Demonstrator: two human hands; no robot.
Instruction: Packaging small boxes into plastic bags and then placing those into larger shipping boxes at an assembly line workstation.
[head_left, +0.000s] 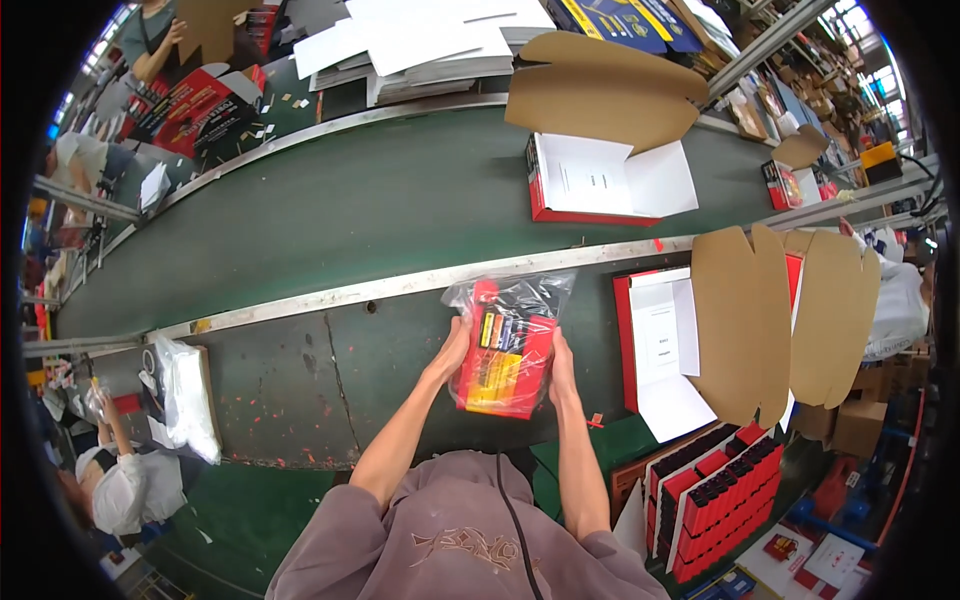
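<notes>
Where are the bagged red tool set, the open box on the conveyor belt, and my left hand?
bagged red tool set [505, 355], head view, middle of pack
open box [600, 180], head view, white insert
left hand [455, 345], head view, back of hand

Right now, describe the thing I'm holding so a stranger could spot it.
Start at the green conveyor belt, then drop to the worktable below it. There, the left hand and right hand grip a red pack, the only one in clear crinkled plastic.

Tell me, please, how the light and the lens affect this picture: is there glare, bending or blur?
In the head view, the clear bag held between the left hand and the right hand shows soft glare on its plastic; the conveyor belt and its metal rail curve from fisheye distortion; the corners are black; windows at the upper right are overexposed; the centre is sharp.
</notes>
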